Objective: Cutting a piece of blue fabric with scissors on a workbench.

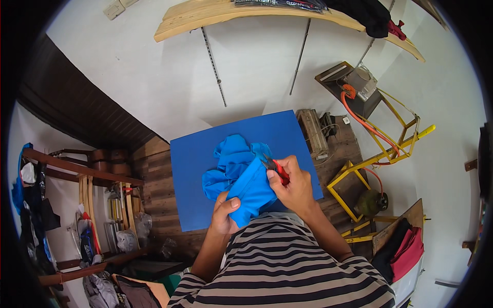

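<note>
A blue garment (pixel 246 179) is being held over the middle of a blue tabletop (pixel 192 154). Its near left end is being pinched by the left hand (pixel 224 211), thumb on top. A red-handled tool (pixel 282 173) is being gripped in the right hand (pixel 294 186), its dark tip being kept against or just above the strip of cloth at the far right; contact cannot be told, nor whether its blades are parted.

The fabric could be getting nicked if the tip is being pushed past the seam, most likely because loose folds are being bunched beneath it. The strip could also be slipping or twisting if the left pinch is being eased, as that end is being held by one hand alone. A finger could be getting caught if the left hand is being brought closer to the tip.

Around the table, a plank floor (pixel 154 177) is being exposed. On the right, a wooden crate (pixel 311 132) is being kept beside the table, and a green gas cylinder (pixel 371 203) is being stored beside a yellow metal frame (pixel 334 185). On the left, bags and clothes are being kept on a brown rack (pixel 97 171). Along the far white wall (pixel 149 77), a wooden shelf (pixel 205 19) is being loaded with dark cloth (pixel 367 18).
</note>
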`<state>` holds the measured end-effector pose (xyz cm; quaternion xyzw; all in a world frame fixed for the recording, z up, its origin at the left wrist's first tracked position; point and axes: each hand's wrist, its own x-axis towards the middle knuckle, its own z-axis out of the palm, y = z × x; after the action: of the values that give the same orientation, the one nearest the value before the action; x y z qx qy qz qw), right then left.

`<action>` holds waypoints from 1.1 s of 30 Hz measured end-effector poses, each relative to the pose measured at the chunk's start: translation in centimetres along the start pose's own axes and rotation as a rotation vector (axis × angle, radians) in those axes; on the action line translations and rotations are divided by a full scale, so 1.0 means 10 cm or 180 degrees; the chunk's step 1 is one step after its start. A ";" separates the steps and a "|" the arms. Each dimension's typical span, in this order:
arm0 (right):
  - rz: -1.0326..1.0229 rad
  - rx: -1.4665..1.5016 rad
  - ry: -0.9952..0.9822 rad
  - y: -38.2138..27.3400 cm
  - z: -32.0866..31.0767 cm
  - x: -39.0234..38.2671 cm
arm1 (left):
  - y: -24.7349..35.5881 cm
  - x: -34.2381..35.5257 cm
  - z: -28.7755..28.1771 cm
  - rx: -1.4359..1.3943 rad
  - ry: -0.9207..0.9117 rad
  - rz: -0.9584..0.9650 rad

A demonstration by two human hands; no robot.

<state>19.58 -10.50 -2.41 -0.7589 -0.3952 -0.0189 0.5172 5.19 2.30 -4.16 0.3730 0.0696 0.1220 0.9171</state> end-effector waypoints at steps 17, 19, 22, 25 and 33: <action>-0.0483 -0.0259 -0.0040 -0.20 -0.06 -0.09 | -0.08 -0.05 -0.02 0.0011 0.0146 -0.0034; -0.0540 -0.0331 -0.0033 -0.22 -0.06 -0.11 | -0.08 -0.07 0.00 -0.0016 0.0109 -0.0034; -0.0591 -0.0285 0.0002 -0.24 -0.08 -0.15 | -0.08 -0.09 0.05 0.0005 0.0106 0.0024; -0.0616 -0.0463 -0.0126 -0.24 -0.10 -0.18 | -0.07 -0.10 0.10 -0.0237 -0.0092 0.0152; -0.0617 -0.0065 -0.0274 -0.27 -0.15 -0.27 | -0.07 -0.17 0.16 -0.0151 0.0104 0.0091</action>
<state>16.60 -12.90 -0.80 -0.7224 -0.4884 -0.0404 0.4878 4.01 0.22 -3.46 0.3501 0.0764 0.1428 0.9226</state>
